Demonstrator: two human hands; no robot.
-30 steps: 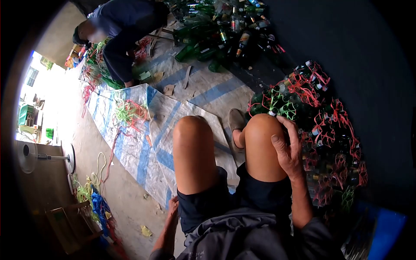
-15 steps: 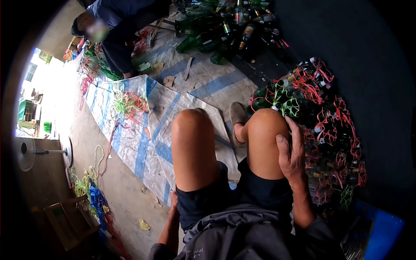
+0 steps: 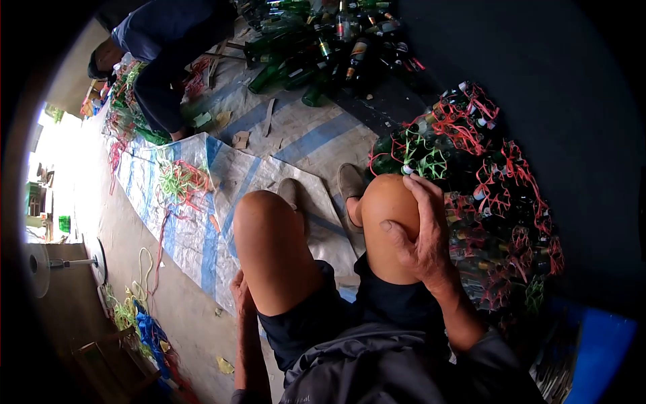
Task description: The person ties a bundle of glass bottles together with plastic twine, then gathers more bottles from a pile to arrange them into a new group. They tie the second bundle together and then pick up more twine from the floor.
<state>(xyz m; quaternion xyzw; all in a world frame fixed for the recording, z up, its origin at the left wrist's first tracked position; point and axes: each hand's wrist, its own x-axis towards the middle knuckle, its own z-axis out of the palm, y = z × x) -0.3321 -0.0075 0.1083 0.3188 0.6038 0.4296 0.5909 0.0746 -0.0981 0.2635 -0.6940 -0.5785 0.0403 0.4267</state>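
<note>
My right hand (image 3: 425, 246) rests on my right knee (image 3: 389, 209), thumb and fingers spread apart and holding nothing. Beyond it, on the right, lie bottles wrapped in red string netting (image 3: 494, 192). A piece of green netting (image 3: 424, 156) covers the bottles just past the knee. My left hand (image 3: 240, 293) hangs at the outer side of my left leg (image 3: 272, 249). Its fingers are mostly hidden by the leg, so their pose cannot be made out.
Green glass bottles (image 3: 323, 64) are heaped ahead. A white and blue woven sheet (image 3: 235, 168) covers the floor, with tangled string (image 3: 178, 178) on it. Another person (image 3: 165, 40) bends over at upper left. A fan (image 3: 40, 269) and blue crate (image 3: 595, 350) stand at the sides.
My view has shifted slightly. My left hand has come up and forward beside my left leg. My right hand has slid further onto the right knee. The other person's head has lowered.
</note>
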